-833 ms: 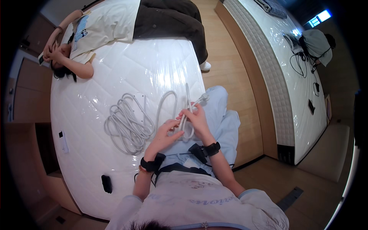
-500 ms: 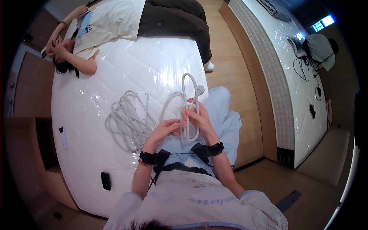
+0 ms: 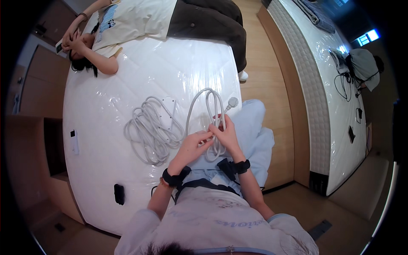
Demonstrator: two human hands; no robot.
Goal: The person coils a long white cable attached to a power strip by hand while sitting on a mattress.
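A grey power cable is bent into narrow loops (image 3: 208,98) in front of me, with its round plug (image 3: 232,102) sticking out at the right. My right hand (image 3: 226,135) is closed around the bundled strands. From the left, my left hand (image 3: 194,145) pinches the cable near my right fingertips; the exact grip is partly hidden. To the left, a looser pile of the same cable (image 3: 148,131) lies on the plastic-covered mattress (image 3: 102,170). Partly beneath that pile is a white power strip (image 3: 169,111). Black straps with small boxes circle both my wrists.
Across the far end of the mattress lies a person (image 3: 131,19) holding a phone. A white device (image 3: 75,142) and a black case (image 3: 119,194) rest at the left. Beyond a wooden floor strip (image 3: 272,93), a second wrapped mattress (image 3: 314,85) carries cords and another person.
My left hand has moved right, up against my right hand. The cable loops have tilted and spread slightly, and the plug now points up and right. The whole view has shifted a little.
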